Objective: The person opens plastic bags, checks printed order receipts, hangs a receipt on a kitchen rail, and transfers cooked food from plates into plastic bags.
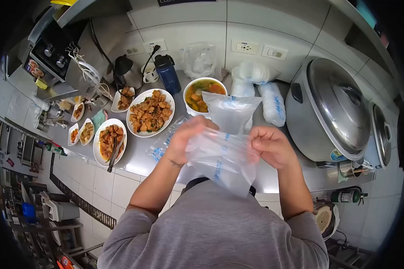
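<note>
A clear plastic bag (222, 159) with blue print hangs between my hands, in front of my chest. My left hand (188, 136) is closed on its left side, with the fingers partly hidden behind the film. At the opposite upper edge, my right hand (271, 144) pinches the plastic between thumb and fingers. Just beyond is another translucent bag (233, 107), overlapping the near side of a white bowl of soup (195, 105). More flat printed bags (164, 143) lie on the steel counter (137, 163) to the left of my left hand.
Plates of fried pieces (150, 114) and sauced food (111, 136), the latter with tongs (116, 152), stand left. A blue bottle (167, 74) is behind them. Wrapped white container stacks (272, 105) stand by the wall. A large lidded cooker (325, 112) occupies the right.
</note>
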Available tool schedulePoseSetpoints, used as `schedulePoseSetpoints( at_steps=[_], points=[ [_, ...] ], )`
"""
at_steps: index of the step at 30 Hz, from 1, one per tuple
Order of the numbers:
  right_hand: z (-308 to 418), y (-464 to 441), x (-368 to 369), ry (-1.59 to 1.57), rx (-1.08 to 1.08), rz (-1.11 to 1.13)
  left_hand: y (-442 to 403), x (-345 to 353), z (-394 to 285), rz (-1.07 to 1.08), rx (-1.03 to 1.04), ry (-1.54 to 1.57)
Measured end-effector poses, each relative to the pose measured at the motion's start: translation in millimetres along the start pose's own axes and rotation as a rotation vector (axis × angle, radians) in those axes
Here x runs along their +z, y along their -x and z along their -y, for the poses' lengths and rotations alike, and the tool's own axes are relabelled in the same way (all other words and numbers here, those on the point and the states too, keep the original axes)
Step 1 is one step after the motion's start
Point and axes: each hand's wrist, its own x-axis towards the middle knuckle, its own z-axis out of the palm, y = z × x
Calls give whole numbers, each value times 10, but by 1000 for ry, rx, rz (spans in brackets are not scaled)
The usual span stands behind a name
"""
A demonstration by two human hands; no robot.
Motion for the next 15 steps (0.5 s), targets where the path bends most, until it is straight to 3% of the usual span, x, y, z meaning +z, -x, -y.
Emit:
schedulePoseSetpoints(
  at_steps=[2,3,5,7,9,11,13,15],
  points=[
    [89,-64,39,-80,-63,-176,-125,16,-211,319,148,755],
    [201,-60,95,-75,-59,-184,-145,116,-367,323,149,764],
    [310,-242,117,-260,-205,-358,-201,119,-616,-92,-119,627],
    [164,-454,-147,-248,-135,-586,-357,-168,-294,-51,-162,662],
    [-435,-648,-710,-247,-20,-778,-452,-338,242,-174,56,-400],
    [-1199,-678,-1149,-206,127,-923,-712,-492,1074,-352,-169,415],
    [-1489,-580,-1186,-133,213,-971,-704,-441,1618,-552,-127,146],
    [-1464,-575,-1082,7,246,-1037,-713,-450,1563,-585,-172,145]
  ],
)
